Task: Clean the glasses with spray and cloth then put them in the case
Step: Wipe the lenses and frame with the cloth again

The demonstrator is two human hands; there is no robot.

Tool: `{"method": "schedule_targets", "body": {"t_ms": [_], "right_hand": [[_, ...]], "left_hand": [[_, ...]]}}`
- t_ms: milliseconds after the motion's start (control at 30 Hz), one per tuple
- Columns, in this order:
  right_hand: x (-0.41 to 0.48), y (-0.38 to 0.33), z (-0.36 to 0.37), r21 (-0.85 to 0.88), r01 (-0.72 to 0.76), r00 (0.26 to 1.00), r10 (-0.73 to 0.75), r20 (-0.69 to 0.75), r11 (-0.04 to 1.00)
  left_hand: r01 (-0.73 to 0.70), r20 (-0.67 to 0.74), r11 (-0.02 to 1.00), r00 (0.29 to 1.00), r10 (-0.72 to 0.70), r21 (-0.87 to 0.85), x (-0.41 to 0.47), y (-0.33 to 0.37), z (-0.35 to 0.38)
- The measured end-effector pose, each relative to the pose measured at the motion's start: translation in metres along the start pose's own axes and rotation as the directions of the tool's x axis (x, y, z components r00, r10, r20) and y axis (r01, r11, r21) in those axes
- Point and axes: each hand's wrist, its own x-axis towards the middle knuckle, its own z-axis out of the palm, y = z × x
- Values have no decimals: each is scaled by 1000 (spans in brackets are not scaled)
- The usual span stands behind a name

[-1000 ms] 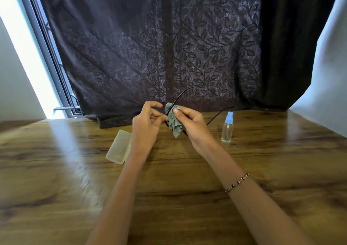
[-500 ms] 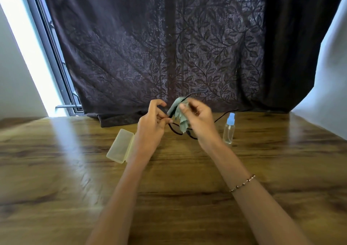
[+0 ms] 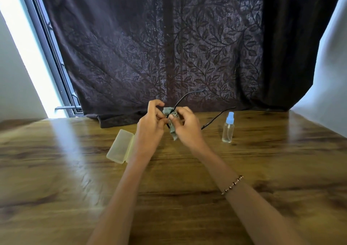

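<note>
The glasses (image 3: 187, 102) are being held up above the worktop (image 3: 187, 169), in front of the dark curtain (image 3: 169, 47), with both temple arms unfolded and pointing away from the person; the lenses themselves are being hidden behind the hands. The frame is being pinched near its front by the fingers (image 3: 159, 113) of the left hand (image 3: 150, 128), while the grey-green cloth (image 3: 171, 126) is being pressed around a lens by the thumb and fingers of the right hand (image 3: 185, 126), a loose corner of it hanging below. The wiping step is judged to be in progress, and it is being done well if the frame is being steadied close to the lens being rubbed, so that no strain is being put on the hinges, and if the lens is being sandwiched within the cloth so that both faces are being polished without bare skin touching the glass. Light circular strokes are being called for, not hard pressure. The case (image 3: 121, 149), pale and translucent, is lying on the worktop just left of the left forearm; whether it is lying open or shut cannot be told, and nothing can be made out inside it. The spray bottle (image 3: 228, 130) is standing upright to the right of the hands, capped in blue, and how much liquid is being held in its clear body cannot be told
</note>
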Motion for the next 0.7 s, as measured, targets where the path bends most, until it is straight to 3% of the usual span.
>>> {"method": "schedule_targets", "body": {"t_ms": [100, 167, 233, 400, 567, 700], "right_hand": [[6, -12, -17, 305, -134, 985, 159, -62, 943], [12, -17, -34, 447, -81, 974, 166, -154, 891], [10, -19, -36, 428, -39, 975, 129, -182, 903], [-1, -13, -6, 148, -53, 997, 62, -54, 988], [12, -25, -44, 472, -57, 957, 183, -224, 880], [21, -14, -62, 463, 56, 885, 171, -434, 884]], "left_hand": [[5, 30, 1000, 1000, -5, 13, -1, -3, 1], [2, 30, 1000, 1000, -2, 1, -2, -5, 3], [-16, 28, 1000, 999, 16, 8, -2, -4, 5], [-92, -6, 991, 996, 93, 95, 0, -10, 5], [15, -14, 998, 1000, -14, 58, -1, -16, 6], [105, -144, 994, 984, -109, -33, 3, -25, -6]]}}
